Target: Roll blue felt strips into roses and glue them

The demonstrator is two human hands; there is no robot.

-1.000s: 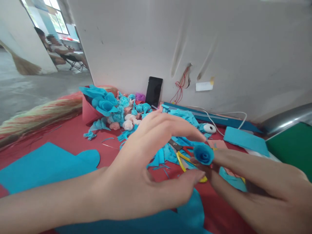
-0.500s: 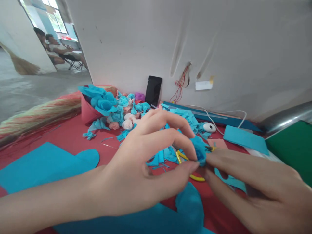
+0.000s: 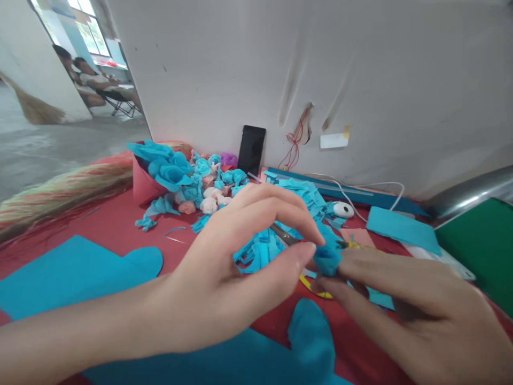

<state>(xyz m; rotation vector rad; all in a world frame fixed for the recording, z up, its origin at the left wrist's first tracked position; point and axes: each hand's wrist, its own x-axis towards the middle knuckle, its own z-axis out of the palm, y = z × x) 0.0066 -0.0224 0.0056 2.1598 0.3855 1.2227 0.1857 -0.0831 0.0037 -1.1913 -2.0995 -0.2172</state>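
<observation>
a white label [image 3: 334, 140] hangs on the pale panel [image 3: 224, 64], held by a bit of yellowish tape; any writing on it is too small to read. a dark phone [image 3: 251, 148] leans on the panel, left of a looped red wire [image 3: 295, 140].

the blue paper flower [image 3: 328, 259] is between the 2 hands, above the red tabletop [image 3: 116, 214]. the right hand [image 3: 417, 299] pinches its base with thumb and fingers. the left hand [image 3: 236, 262] has thumb and forefinger curved close together at the flower's left edge; i cannot tell whether they pinch it.

the hands partly hide the scissors [image 3: 282, 233] and the blue paper strips [image 3: 260, 251]. a pink cone [image 3: 146, 182] with blue paper petals lies far left, beside small paper roses [image 3: 209, 205]. 2 people sit in the background at left.
</observation>
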